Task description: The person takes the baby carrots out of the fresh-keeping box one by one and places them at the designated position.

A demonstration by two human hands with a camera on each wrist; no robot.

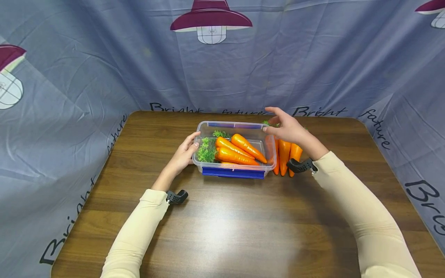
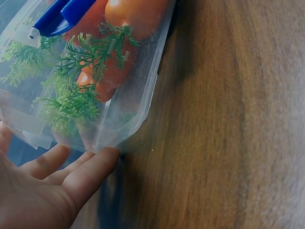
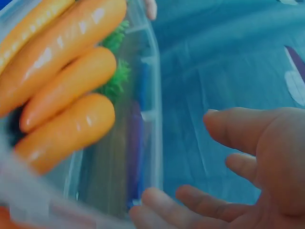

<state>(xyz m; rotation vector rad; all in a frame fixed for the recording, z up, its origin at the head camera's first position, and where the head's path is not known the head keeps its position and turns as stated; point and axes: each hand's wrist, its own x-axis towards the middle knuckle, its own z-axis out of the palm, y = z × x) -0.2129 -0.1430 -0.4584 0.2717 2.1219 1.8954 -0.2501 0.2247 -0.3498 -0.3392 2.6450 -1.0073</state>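
A clear plastic box with blue side latches stands on the table, lidless, holding several orange carrots with leafy green tops. My left hand is at the box's left end, fingertips right at its wall; the left wrist view has the fingers extended against the box corner. Over the right end of the box, my right hand is spread, thumb apart from the fingers. In the right wrist view its fingertips come close to the rim, and nothing lies in the palm.
More carrots lie side by side just right of the box, partly under my right hand and wrist. The wooden table runs back to a grey-blue curtain printed with lamps and lettering, which hangs on three sides.
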